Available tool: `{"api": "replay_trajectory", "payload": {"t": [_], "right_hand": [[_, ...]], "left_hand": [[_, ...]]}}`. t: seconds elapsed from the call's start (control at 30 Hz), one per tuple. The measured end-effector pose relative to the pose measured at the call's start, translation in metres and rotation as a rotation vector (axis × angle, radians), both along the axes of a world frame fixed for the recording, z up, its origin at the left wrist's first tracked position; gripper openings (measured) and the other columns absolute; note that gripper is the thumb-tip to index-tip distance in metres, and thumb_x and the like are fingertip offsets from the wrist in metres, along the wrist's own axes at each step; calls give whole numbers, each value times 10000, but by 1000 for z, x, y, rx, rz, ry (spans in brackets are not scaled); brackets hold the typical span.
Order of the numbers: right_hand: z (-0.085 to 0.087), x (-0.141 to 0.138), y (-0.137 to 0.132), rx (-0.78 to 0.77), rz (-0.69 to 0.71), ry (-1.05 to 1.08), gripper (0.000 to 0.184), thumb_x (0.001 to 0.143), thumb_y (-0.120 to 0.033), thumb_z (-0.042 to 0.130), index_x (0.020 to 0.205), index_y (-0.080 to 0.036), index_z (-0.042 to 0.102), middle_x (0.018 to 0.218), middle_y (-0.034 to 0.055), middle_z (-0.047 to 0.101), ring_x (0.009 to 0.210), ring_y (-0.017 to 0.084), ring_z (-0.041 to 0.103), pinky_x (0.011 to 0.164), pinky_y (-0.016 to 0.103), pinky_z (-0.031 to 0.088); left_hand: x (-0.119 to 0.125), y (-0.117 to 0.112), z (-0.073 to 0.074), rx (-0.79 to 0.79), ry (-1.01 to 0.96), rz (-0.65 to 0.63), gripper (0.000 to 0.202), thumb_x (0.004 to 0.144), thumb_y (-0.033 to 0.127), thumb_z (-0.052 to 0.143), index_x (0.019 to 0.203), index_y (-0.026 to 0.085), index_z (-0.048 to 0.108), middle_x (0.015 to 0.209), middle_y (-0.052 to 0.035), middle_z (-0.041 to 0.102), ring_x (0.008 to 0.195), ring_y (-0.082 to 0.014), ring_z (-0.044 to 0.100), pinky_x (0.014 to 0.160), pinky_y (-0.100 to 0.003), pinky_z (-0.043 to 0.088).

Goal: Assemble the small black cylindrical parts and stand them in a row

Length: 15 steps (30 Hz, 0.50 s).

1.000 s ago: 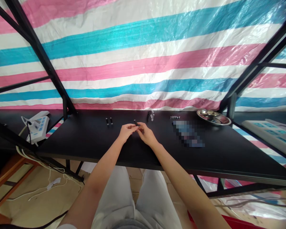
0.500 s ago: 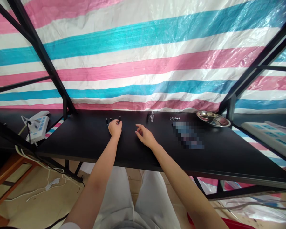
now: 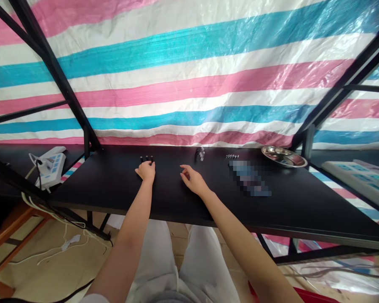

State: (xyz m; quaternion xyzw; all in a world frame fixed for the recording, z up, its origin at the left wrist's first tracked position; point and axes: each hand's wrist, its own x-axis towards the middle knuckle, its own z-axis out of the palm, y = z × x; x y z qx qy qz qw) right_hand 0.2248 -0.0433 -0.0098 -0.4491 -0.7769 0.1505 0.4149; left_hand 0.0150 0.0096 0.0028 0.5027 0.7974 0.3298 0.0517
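Note:
Three small dark cylinders [image 3: 147, 159] stand upright side by side on the black table [image 3: 113, 185], left of its middle. My left hand [image 3: 146, 171] is just in front of them, its fingers closed at the rightmost small black cylinder [image 3: 152, 158], whose top shows past the fingertips. The other two stand close beside it, partly hidden by the hand. To the right, my right hand [image 3: 192, 179] rests on the table with thumb and fingers curved and apart, holding nothing.
Behind my right hand lie small black pieces [image 3: 196, 154] and clear pieces [image 3: 202, 154]. Several small metallic pieces [image 3: 232, 156] form a row farther right, near a blurred flat object [image 3: 250, 179]. A shiny metal plate [image 3: 284, 156] sits back right. Power strips [image 3: 52, 170] lie left and right.
My left hand has shifted left with the rightmost cylinder, which now stands close to the other two instead of apart from them. My right hand has stayed in place.

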Motion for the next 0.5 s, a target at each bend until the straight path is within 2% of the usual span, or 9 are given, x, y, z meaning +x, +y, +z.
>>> {"api": "replay_trajectory", "payload": {"t": [0.3, 0.5], "right_hand": [[-1, 2, 1, -30, -5, -27, 285, 822, -259, 443, 1091, -204, 518, 773, 23, 613, 642, 147, 558, 637, 283, 456], [-1, 4, 3, 11, -38, -88, 281, 823, -244, 437, 1081, -185, 530, 763, 32, 615, 671, 162, 561, 650, 289, 443]], "left_hand": [[1, -2, 3, -23, -36, -13, 252, 763, 338, 542, 912, 212, 702, 915, -127, 691, 920, -299, 592, 821, -402, 292], [2, -1, 4, -34, -35, 2, 252, 760, 342, 553, 923, 217, 700, 920, -119, 692, 924, -282, 596, 823, -390, 291]]}}
